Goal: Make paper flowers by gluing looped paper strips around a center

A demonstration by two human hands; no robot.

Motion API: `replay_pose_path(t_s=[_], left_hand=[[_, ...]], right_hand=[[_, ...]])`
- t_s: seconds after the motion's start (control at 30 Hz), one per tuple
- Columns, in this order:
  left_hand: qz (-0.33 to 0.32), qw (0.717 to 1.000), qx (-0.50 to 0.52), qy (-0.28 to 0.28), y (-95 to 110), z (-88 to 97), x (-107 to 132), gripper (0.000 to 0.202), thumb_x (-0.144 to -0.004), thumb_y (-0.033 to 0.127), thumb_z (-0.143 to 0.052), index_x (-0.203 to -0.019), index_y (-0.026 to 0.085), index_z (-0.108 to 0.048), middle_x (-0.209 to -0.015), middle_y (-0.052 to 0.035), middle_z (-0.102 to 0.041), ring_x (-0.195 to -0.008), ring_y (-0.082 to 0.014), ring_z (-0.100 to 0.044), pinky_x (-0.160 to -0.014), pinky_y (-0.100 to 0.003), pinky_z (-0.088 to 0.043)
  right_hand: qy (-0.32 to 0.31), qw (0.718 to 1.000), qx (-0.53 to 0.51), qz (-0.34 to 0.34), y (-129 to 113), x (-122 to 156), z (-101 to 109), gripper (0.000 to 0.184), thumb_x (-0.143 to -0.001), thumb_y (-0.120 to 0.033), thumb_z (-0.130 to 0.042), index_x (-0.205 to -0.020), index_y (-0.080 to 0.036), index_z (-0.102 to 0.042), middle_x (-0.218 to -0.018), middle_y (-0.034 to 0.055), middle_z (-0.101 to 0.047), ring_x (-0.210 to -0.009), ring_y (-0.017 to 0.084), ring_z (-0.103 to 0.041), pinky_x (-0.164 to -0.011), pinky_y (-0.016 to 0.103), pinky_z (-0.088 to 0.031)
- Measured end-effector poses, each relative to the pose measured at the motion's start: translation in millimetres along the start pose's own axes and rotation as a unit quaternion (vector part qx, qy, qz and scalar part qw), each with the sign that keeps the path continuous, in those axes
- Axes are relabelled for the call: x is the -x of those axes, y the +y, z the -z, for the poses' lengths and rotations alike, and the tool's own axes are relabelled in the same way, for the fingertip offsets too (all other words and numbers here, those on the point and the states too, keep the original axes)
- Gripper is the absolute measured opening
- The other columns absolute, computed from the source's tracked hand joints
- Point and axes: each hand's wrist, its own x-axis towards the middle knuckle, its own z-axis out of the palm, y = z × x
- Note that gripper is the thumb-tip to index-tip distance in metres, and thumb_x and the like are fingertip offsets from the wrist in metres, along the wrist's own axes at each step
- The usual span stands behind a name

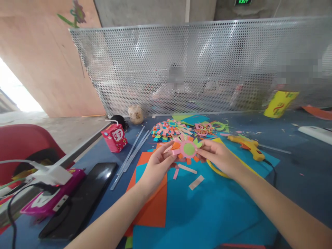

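Note:
Between my two hands is a paper flower [188, 149] with a green centre, a pink ring, pink and orange strips round it, and green leaf shapes at its upper right. My left hand [161, 160] grips its left edge, fingers closed. On the other side, the closed fingers of my right hand [216, 152] pinch the right edge near the leaves. Below lie loose pale paper strips [196, 182] on a large blue sheet [207, 211]. A yellow loop, perhaps scissors handles [216, 170], shows partly under my right hand.
A yellow glue gun [247, 145] with a cord lies at right. Glue sticks [132, 154], a red drink box [114, 137], a black phone [80, 200] and a purple power strip [55, 193] are at left. Paper flowers [171, 128] stand behind, before a perforated metal screen [155, 69].

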Motion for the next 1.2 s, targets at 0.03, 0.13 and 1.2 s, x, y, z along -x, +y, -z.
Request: replay_pose_path(t_s=[0.03, 0.13, 1.2], left_hand=[[0.005, 1.000, 0.012, -0.006, 0.3, -1.2, 0.8, 0.055, -0.066, 0.024, -0.071, -0.117, 0.016, -0.051, -0.078, -0.0052, -0.069, -0.072, -0.0181, -0.066, -0.060, -0.024, -0.045], [0.011, 1.000, 0.021, -0.008, 0.4, -2.4, 2.1, 0.056, -0.064, 0.020, -0.072, -0.117, 0.015, -0.052, -0.075, -0.0050, -0.070, -0.077, -0.0213, -0.067, -0.063, -0.025, -0.046], [-0.003, 0.998, -0.014, -0.062, -1.7, 3.8, -0.3, 0.057, -0.065, 0.020, -0.072, -0.117, 0.016, -0.050, -0.067, -0.0018, -0.067, -0.060, -0.0123, -0.062, -0.056, -0.022, -0.045]], right_hand=[[0.005, 1.000, 0.006, 0.000, 0.0, 0.0, -0.2, 0.023, -0.077, -0.042, -0.056, -0.080, -0.019, -0.053, -0.066, -0.0007, -0.060, -0.059, 0.011, -0.053, -0.057, 0.025, -0.041], [0.018, 1.000, 0.022, 0.001, 0.0, 0.1, -0.5, 0.024, -0.078, -0.042, -0.055, -0.082, -0.019, -0.053, -0.067, 0.0000, -0.060, -0.062, 0.012, -0.055, -0.058, 0.025, -0.042], [-0.028, 1.000, 0.000, -0.002, -6.8, 4.4, 0.9, 0.015, -0.073, -0.029, -0.062, -0.083, -0.020, -0.055, -0.073, -0.0015, -0.062, -0.067, 0.011, -0.057, -0.058, 0.022, -0.041]])
